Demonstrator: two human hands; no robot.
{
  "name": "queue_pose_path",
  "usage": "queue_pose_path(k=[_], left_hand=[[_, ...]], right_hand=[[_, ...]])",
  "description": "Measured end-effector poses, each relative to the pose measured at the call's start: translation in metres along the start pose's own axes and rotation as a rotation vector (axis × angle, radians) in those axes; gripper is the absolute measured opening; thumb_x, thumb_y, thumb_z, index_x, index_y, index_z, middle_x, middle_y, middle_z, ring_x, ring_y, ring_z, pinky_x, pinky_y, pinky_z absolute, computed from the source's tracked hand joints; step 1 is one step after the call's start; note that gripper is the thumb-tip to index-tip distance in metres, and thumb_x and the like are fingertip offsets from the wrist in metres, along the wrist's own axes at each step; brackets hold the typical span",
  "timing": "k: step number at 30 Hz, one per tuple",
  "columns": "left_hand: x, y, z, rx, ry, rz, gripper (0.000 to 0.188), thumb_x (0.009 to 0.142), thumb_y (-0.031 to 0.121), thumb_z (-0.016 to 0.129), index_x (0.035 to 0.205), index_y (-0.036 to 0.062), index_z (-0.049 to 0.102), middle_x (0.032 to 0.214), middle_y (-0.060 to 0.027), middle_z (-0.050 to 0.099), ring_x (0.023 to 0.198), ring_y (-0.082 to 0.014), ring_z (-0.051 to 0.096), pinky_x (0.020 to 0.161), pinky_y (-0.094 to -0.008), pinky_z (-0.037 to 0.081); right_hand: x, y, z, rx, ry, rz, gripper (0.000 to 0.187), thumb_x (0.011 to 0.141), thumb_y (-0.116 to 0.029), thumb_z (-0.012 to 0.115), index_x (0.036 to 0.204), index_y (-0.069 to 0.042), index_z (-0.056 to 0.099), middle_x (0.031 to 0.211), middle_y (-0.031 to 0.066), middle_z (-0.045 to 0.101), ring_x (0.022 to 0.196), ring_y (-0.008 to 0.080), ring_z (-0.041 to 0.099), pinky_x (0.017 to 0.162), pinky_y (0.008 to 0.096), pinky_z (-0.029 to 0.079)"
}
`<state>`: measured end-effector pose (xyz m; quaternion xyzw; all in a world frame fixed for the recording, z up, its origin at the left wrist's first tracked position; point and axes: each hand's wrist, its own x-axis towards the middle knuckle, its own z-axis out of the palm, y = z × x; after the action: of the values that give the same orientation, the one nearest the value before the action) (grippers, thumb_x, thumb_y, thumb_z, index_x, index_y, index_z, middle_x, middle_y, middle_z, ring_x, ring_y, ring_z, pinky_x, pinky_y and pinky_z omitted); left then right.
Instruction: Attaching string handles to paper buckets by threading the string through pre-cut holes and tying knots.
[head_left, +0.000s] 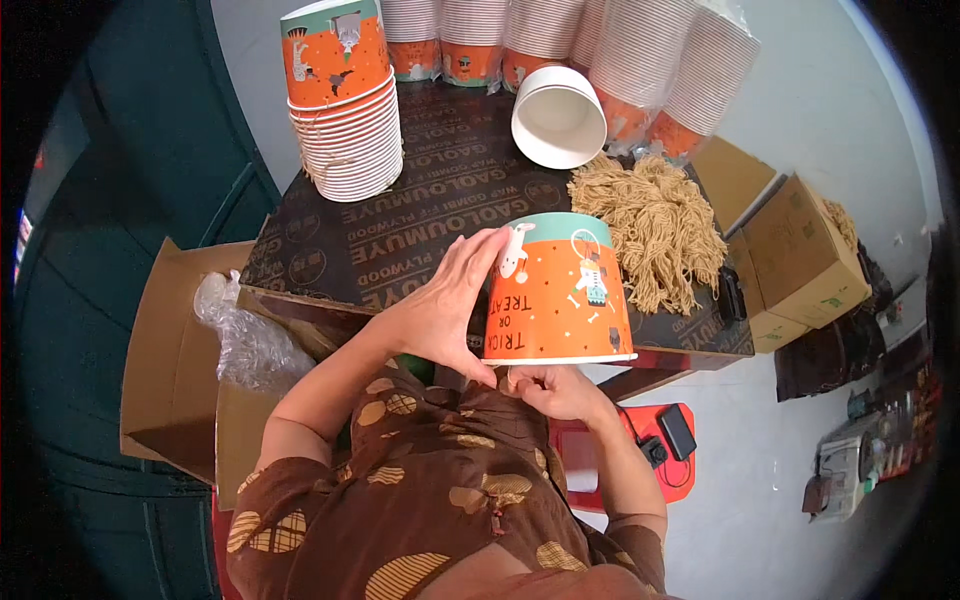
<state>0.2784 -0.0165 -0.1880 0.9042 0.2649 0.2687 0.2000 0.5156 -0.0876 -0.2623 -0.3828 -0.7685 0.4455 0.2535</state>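
Note:
An orange paper bucket (557,295) with a teal band and Halloween figures is upside down in front of me, its white rim toward my body. My left hand (450,305) grips it from the left, fingers along the side and thumb near the rim. Just below the rim, my right hand (556,390) is closed with its fingertips pinched together. What those fingers hold is too hidden to make out. Beyond the bucket, to the right, a heap of tan twine pieces (650,225) lies on the dark plywood table (440,190).
A tall stack of upside-down orange buckets (345,110) stands at the far left. Open white buckets (560,118) lie tipped near several wrapped stacks (640,50) at the back. Cardboard boxes flank the table, one with clear plastic (250,340). A red stool (680,480) holds black devices.

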Motion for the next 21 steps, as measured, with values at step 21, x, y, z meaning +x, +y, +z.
queue_pose_path(k=[21], left_hand=[[-0.094, 0.05, -0.166, 1.074, 0.8, -0.388, 0.117, 0.051, 0.034, 0.085, 0.149, 0.0061, 0.03, 0.138, -0.0278, 0.03, 0.128, -0.0442, 0.031, 0.109, -0.0492, 0.029]], right_hand=[[-0.013, 0.008, -0.043, 0.146, 0.678, -0.151, 0.025, 0.09, 0.005, 0.049, 0.104, 0.001, 0.069, 0.093, 0.0062, 0.071, 0.069, 0.0069, 0.058, 0.059, 0.0207, 0.045]])
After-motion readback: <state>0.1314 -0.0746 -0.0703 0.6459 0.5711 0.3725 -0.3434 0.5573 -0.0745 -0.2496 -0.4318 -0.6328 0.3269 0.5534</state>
